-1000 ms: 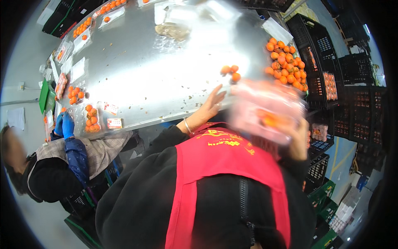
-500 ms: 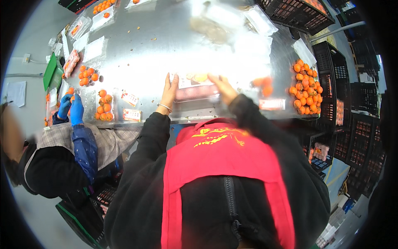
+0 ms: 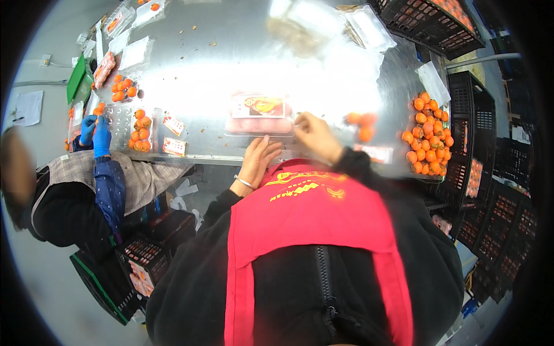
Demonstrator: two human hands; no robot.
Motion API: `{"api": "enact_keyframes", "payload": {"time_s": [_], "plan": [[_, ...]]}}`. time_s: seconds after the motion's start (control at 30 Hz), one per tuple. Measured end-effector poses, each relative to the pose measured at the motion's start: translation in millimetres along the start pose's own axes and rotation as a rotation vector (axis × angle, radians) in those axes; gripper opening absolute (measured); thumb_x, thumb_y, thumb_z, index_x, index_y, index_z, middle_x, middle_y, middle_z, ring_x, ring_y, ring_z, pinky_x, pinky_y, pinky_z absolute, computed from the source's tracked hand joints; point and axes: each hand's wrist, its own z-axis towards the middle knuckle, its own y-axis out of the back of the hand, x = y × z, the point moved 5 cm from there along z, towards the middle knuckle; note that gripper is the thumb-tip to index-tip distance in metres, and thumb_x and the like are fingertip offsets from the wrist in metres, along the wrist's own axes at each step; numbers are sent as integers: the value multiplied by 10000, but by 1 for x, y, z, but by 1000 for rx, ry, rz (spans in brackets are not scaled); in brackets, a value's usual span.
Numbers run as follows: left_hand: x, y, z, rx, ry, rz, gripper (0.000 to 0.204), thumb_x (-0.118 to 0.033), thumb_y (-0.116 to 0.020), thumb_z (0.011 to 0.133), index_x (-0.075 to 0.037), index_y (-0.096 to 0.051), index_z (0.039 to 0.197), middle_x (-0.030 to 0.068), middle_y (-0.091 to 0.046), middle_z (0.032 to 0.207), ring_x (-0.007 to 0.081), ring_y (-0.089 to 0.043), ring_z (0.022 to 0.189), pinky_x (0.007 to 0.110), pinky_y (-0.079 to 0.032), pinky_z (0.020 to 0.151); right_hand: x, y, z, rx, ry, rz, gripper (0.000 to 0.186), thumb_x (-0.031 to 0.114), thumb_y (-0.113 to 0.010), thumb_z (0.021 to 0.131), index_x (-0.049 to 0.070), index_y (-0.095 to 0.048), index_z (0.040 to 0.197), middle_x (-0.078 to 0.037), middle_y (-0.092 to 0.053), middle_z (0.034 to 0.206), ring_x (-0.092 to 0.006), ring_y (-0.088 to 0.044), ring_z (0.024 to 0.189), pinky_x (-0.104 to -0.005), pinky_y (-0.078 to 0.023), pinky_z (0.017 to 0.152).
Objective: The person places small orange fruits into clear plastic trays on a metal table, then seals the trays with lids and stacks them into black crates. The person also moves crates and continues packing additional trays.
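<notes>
A clear plastic fruit pack with a pinkish inside and a picture label on top lies on the metal table in front of me. At its near edge, my left hand is open, fingers stretched out and a bracelet on the wrist. My right hand is closed at the pack's right end, thumb and curled fingers on its edge. What the fingertips grip is partly hidden. To the right of that hand lie a few loose orange persimmons, blurred, and a printed card.
A large persimmon pile sits at the table's right end, beside black crates. To the left, a co-worker's blue-gloved hands handle fruit near a tray of persimmons. Two cards lie between us. Clear packaging lies far right.
My left hand has left the pack's left side and come down to its near edge, fingers spread. My right hand has moved slightly nearer, at the right end. The pack now sits farther left in view.
</notes>
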Motion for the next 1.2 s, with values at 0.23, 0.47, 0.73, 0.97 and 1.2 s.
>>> {"api": "enact_keyframes", "payload": {"time_s": [0.23, 0.47, 0.73, 0.97, 1.2], "plan": [[18, -7, 18, -158, -82, -57, 412, -269, -549, 1082, 50, -387, 1286, 247, -580, 1203, 363, -653, 1154, 437, -552, 1017, 39, 14, 84, -310, 629, -328, 343, 197, -646, 903, 55, -635, 1215, -155, -645, 1123, -368, -613, 1057, -443, -466, 945], [22, 1, 19, -266, 41, -223, 1046, -637, -598, 963, -94, 6, 1621, 302, -298, 1546, 398, -409, 1423, 576, -351, 1170, 42, -43, 143, 361, 210, -641, 602, 470, -675, 886, 56, -612, 1318, -165, -711, 1114, -317, -680, 1060, -399, -518, 913], [-10, 27, 64, -97, -76, 123, 984, -787, -554, 900, -119, -331, 1587, 134, -412, 1567, 329, -390, 1432, 567, -350, 1123, 0, -41, 167, 578, -128, -313, 642, 507, -773, 838, 60, -663, 1285, -174, -744, 945, -267, -715, 862, -413, -571, 792], [-125, 76, 161, 8, -130, 987, 904, -628, -652, 933, 54, -445, 1489, 253, -530, 1459, 327, -535, 1333, 410, -448, 1082, -48, -96, 33, 395, -304, 355, 560, 421, -698, 941, 29, -616, 1332, -207, -696, 1187, -281, -715, 976, -384, -567, 862], [-139, -28, 166, 523, -330, 1638, 746, -522, -672, 963, -16, -491, 1479, 242, -639, 1341, 325, -617, 1256, 411, -492, 1042, -51, 38, -46, -628, -5, -102, 244, 162, -676, 979, 16, -708, 1172, -141, -744, 1071, -193, -700, 962, -339, -546, 830]]}}
